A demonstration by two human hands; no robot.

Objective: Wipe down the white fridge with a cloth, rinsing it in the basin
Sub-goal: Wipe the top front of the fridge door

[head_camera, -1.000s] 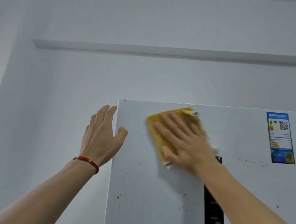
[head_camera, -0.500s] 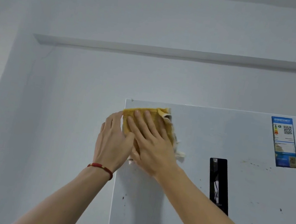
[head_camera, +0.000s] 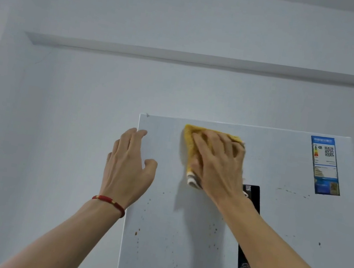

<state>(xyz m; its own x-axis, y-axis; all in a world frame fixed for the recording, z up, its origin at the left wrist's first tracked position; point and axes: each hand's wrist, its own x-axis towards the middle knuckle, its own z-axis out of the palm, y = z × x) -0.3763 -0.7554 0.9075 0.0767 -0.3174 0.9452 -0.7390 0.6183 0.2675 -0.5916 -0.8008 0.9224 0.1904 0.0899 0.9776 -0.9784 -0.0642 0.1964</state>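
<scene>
Yellow cloth (head_camera: pixel 189 146) lies flat against the front of the white fridge (head_camera: pixel 274 218), close under its top edge and left of the door's middle. The right hand (head_camera: pixel 217 163) covers most of it: the fingers are spread and nearly straight, pressing the cloth to the door, so this grip is apart and flat rather than clamped round anything. A pale corner of the cloth sticks out below the thumb side of the hand.

The left hand (head_camera: pixel 127 167) is raised at the fridge's upper left corner, its fingers straight and close together, the thumb held out toward the door. Its fingertips lie over the left edge of the door near the top; whether they touch the surface cannot be told. This grip holds nothing. A red bracelet (head_camera: pixel 110 202) circles that wrist.

Brown specks (head_camera: pixel 136 233) dot the door below both hands, with a few more under the blue energy label (head_camera: pixel 326 165) at the upper right corner. A narrow black panel (head_camera: pixel 247 256) runs down the door, its upper part partly hidden behind the right wrist and forearm. Behind the fridge stands a plain white wall (head_camera: pixel 86 87).
</scene>
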